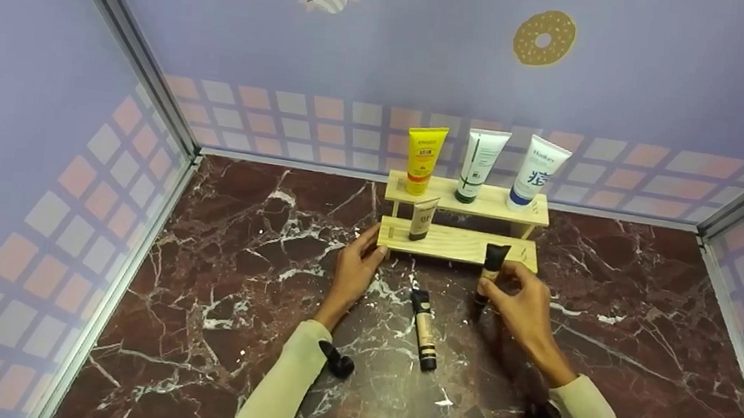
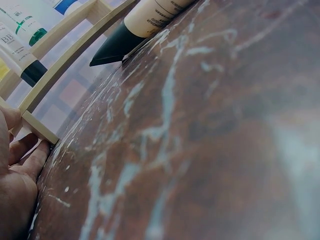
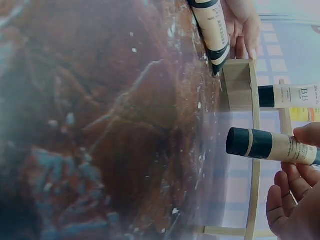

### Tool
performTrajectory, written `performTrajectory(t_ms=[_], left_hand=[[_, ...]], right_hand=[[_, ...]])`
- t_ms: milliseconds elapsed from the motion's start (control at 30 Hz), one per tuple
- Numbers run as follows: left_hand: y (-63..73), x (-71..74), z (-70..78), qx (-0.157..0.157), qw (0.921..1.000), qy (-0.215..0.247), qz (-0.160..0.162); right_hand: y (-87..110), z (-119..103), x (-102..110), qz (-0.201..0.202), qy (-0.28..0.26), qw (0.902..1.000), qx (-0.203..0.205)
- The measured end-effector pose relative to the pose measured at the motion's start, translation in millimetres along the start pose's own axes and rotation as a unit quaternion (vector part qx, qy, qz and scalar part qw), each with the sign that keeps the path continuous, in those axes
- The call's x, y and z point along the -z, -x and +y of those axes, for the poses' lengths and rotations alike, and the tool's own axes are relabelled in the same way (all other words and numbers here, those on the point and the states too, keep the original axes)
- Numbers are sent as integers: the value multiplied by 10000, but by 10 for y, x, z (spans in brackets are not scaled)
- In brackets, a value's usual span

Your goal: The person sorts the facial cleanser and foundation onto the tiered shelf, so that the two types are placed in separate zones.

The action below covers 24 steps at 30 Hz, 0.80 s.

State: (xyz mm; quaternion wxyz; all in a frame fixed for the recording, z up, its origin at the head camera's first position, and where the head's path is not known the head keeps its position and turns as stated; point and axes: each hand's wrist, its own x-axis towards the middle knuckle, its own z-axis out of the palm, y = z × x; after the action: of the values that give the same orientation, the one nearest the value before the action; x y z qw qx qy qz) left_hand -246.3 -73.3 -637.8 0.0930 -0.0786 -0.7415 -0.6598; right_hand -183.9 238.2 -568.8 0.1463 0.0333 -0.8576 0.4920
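My right hand [image 1: 525, 306] pinches a black and beige squeeze tube [image 1: 496, 258] between thumb and fingers, cap downward, at the front of a two-tier wooden display rack [image 1: 456, 244]. In the right wrist view the held tube [image 3: 260, 144] overlaps the lower shelf. At the rack's left end, my left hand [image 1: 355, 274] grips the corner of the lower shelf, thumb and fingers about its edge. A small beige BB tube [image 1: 422, 221] stands on that shelf, toward the left. Another black and beige tube [image 1: 425, 329] lies on the marble-patterned table between my hands.
On the upper shelf stand a yellow tube [image 1: 424, 161], a white tube with green cap [image 1: 481, 167] and a white tube with blue cap [image 1: 536, 174]. Purple patterned panels [image 1: 390, 62] close in the back and both sides of the table [image 1: 251, 265].
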Motion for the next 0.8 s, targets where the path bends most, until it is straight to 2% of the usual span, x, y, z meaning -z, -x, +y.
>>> performTrajectory(t_ms=[400, 600, 800], left_hand=[[5, 3, 7, -50, 10000, 19, -8], [11, 5, 26, 17, 9998, 176, -39], [11, 2, 34, 90, 9996, 256, -34]], right_hand=[[-199, -217, -20, -30, -518, 9986, 117], [-311, -286, -55, 55, -439, 9986, 279], [-421, -316, -91, 101, -440, 9987, 251]])
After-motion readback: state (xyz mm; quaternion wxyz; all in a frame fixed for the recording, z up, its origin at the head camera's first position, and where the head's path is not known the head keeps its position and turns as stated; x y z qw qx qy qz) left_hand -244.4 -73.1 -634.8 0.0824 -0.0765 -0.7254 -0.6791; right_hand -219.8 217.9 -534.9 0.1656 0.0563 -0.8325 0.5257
